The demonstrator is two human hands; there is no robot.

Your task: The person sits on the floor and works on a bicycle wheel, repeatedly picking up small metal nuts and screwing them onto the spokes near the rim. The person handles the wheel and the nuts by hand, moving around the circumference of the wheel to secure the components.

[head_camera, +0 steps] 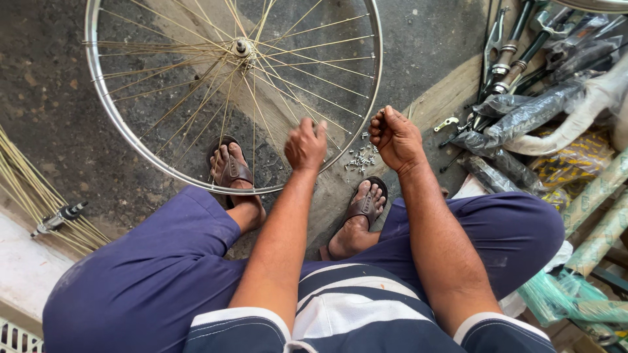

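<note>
One spoked wheel (233,91), shiny steel rim and thin wire spokes, stands on rough concrete floor (52,98) before your knees. Your left hand (305,145) pinches a spoke at the rim; your right hand (394,137) is fisted, contents hidden. One pile of small metal nipples (360,157) lies between.

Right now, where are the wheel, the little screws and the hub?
wheel (111,117), head view, on the left rim.
little screws (360,157), head view, middle of the pile.
hub (242,46), head view, on its centre nut.
</note>
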